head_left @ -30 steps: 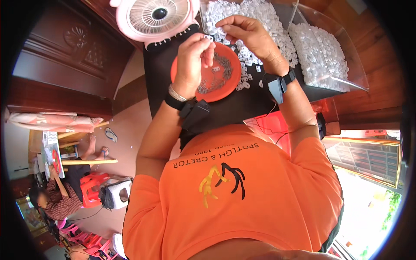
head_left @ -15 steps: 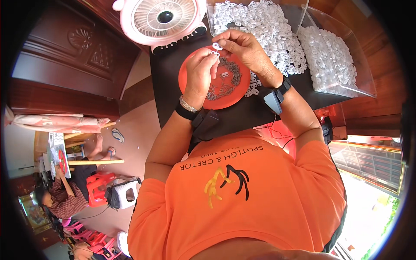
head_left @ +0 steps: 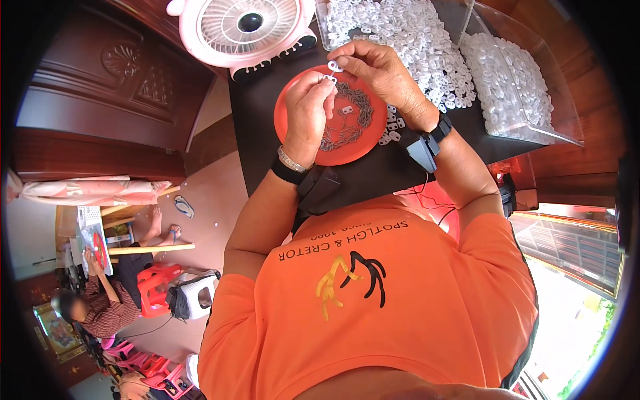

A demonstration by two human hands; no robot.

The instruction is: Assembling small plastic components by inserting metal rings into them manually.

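Observation:
Over the round red tray [head_left: 281, 120], my two hands are close together with their fingertips almost meeting. My left hand [head_left: 309, 110] pinches a small white plastic piece [head_left: 329, 79]. Just above it, my right hand [head_left: 373, 67] grips another white plastic piece with holes [head_left: 335, 67] between thumb and fingers. Something thin seems to run between the two pieces, but it is too small to make out. Many small grey metal parts [head_left: 363, 110] lie in a ring on the tray, with a white two-holed piece [head_left: 346, 110] in the middle.
A big heap of white pieces [head_left: 407, 40] covers the far right of the black table [head_left: 257, 127]. Beside it, a clear bin [head_left: 510, 87] holds more. A pink fan [head_left: 250, 30] stands far left. At the left, another person [head_left: 110, 307] sits near red stools [head_left: 157, 287].
The view has shifted slightly. Both hands keep nearly the same pinch above the tray, each still with its white piece.

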